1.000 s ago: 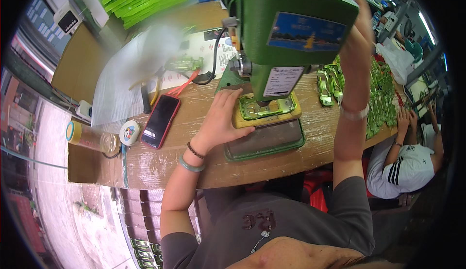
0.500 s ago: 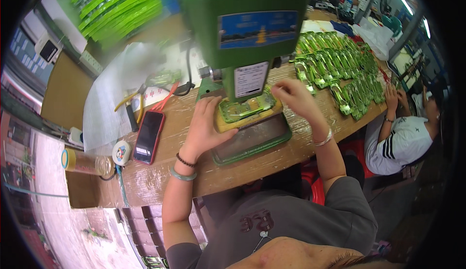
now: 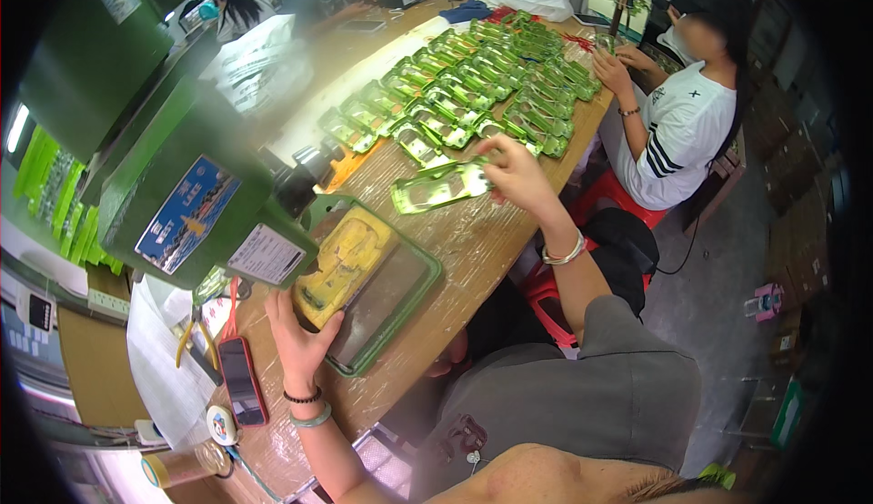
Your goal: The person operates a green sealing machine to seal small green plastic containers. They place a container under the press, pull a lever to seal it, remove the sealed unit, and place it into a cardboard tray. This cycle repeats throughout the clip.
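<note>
A long green shiny frame-like part (image 3: pixel 429 192) is pinched at its right end by my right hand (image 3: pixel 523 176), above the table beside the rows of parts. My left hand (image 3: pixel 302 336) has its thumb and fingers apart, resting at the near left edge of a yellow block (image 3: pixel 344 263). That block, with a dark shaped recess, sits on the green base (image 3: pixel 420 277) of a bench press. The green press head (image 3: pixel 182 195) stands over the block's left side and hides part of it.
Rows of similar green parts (image 3: pixel 455 95) cover the table's far middle. Left of the press base lie a phone (image 3: pixel 243 381), pliers (image 3: pixel 195 345) and a round tape measure (image 3: pixel 221 424). A jar (image 3: pixel 182 465) stands near the corner. A person in white (image 3: pixel 687 131) sits at right.
The view has turned right. The green part has left the yellow block and is now in my right hand, out to the right. My left hand stays at the block.
</note>
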Tool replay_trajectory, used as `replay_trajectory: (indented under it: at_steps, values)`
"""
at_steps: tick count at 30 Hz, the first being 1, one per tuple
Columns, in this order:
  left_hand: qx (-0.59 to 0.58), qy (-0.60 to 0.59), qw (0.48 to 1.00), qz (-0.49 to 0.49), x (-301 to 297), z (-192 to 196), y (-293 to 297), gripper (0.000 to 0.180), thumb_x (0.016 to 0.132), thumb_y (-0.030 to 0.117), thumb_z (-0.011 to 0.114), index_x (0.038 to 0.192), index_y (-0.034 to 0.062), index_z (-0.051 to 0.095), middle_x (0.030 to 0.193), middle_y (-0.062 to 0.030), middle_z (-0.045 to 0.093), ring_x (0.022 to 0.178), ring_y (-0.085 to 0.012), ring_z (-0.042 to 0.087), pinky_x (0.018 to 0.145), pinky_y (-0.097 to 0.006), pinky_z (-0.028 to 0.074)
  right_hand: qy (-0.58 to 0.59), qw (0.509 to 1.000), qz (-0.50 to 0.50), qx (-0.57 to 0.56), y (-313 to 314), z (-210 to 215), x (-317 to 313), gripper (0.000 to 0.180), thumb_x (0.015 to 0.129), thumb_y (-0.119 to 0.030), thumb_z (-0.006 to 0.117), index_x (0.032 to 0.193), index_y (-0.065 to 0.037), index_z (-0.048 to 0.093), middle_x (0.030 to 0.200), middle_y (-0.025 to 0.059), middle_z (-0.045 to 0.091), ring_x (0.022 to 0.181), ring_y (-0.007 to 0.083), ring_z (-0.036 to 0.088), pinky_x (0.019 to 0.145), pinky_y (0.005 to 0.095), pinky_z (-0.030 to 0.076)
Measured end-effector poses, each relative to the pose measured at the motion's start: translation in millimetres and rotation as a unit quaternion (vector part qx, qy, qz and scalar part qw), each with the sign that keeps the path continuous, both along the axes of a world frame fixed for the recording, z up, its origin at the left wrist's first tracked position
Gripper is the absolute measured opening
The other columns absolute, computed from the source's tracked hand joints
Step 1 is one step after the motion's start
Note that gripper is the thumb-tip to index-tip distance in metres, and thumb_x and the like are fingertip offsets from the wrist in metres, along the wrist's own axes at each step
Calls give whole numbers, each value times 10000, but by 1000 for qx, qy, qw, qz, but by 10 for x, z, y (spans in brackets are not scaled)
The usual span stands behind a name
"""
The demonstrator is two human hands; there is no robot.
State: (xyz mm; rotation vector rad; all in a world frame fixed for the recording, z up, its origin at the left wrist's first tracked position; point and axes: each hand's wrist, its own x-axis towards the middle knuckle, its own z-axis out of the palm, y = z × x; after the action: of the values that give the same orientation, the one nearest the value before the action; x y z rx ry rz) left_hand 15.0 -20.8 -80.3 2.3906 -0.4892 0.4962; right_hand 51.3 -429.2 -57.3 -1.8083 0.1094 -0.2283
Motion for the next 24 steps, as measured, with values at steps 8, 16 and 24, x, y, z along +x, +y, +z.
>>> replay_trajectory:
  at_steps: [8, 16, 24]
  values:
    - [-7, 19, 1000, 5, -29, 29, -2, 797, 657, 201, 842, 1345, -16, 502, 1288, -212, 521, 1217, -378, 504, 1069, -441, 388, 10, 906, -225, -359, -347, -489, -280, 389, 898, -314, 687, 1155, -33, 607, 1036, 171, 656, 912, 370, 656, 788, 434, 513]
    - [-26, 9, 1000, -12, 12, -13, -9, 844, 646, 228, 859, 1376, 4, 499, 1245, -210, 509, 1172, -382, 505, 1020, -450, 416, -21, 833, -188, -520, -195, -784, 140, 637, 966, -471, 567, 1492, -150, 408, 1460, 206, 446, 1397, 519, 307, 1068, 731, 260]
    - [-18, 5, 1000, -18, 27, -21, -29, 831, 650, 237, 862, 1363, 0, 507, 1267, -210, 503, 1194, -381, 496, 1035, -450, 413, -3, 841, -209, -499, -541, -890, 235, 604, 980, -476, 536, 1493, -189, 401, 1337, 182, 533, 1364, 453, 392, 955, 760, 344]
